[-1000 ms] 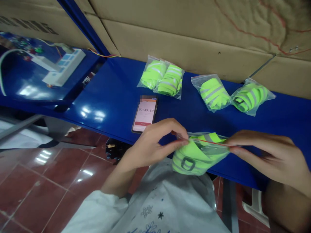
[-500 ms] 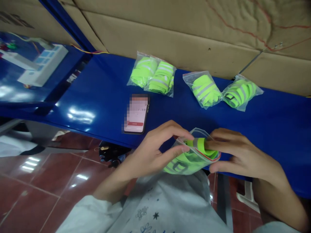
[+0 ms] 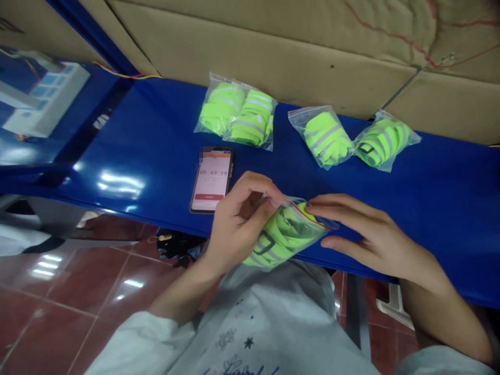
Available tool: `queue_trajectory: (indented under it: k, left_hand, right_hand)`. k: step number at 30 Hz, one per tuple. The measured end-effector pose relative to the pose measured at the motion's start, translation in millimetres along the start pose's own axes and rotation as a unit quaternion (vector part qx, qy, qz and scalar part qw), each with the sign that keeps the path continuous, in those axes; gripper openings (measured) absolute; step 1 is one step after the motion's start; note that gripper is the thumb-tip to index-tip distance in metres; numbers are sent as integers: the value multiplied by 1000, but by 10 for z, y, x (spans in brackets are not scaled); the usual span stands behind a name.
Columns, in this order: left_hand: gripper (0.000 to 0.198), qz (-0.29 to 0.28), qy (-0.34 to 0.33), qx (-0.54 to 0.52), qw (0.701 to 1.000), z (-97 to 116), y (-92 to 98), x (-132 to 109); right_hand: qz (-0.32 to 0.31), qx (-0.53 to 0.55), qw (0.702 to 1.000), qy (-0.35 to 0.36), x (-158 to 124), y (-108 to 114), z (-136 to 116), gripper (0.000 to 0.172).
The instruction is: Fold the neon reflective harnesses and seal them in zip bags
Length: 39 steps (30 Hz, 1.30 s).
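A clear zip bag with a red seal line lies tilted at the table's front edge, just above my lap. Inside it is a rolled neon-yellow reflective strap with grey bands and a dark buckle. My left hand pinches the bag's top left corner between thumb and fingers. On the other side, my right hand has its fingers stretched apart; the fingertips are at the right end of the bag's mouth, and the thumb stands off below.
Several bagged neon straps lie along the back of the blue table, before a cardboard wall. A phone showing a timer lies left of my hands. A white power strip sits far left.
My right fingers have come out of the bag's mouth. The mouth has narrowed, and my left hand has shifted from its opening to pinch the top left corner.
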<state>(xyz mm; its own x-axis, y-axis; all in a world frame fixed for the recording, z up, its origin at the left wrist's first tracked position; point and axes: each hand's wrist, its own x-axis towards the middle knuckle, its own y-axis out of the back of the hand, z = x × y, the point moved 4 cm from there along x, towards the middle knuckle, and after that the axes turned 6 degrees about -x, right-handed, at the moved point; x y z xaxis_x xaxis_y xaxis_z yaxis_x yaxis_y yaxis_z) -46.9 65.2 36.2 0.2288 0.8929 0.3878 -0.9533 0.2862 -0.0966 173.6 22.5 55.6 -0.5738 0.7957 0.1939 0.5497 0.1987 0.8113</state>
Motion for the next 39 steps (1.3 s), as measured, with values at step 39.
queue_trajectory:
  k: [39]
  left_hand:
    - [15,15,58,-36,998,-175,86,60]
  right_hand:
    - [92,56,993,-44,48,-105,146,61]
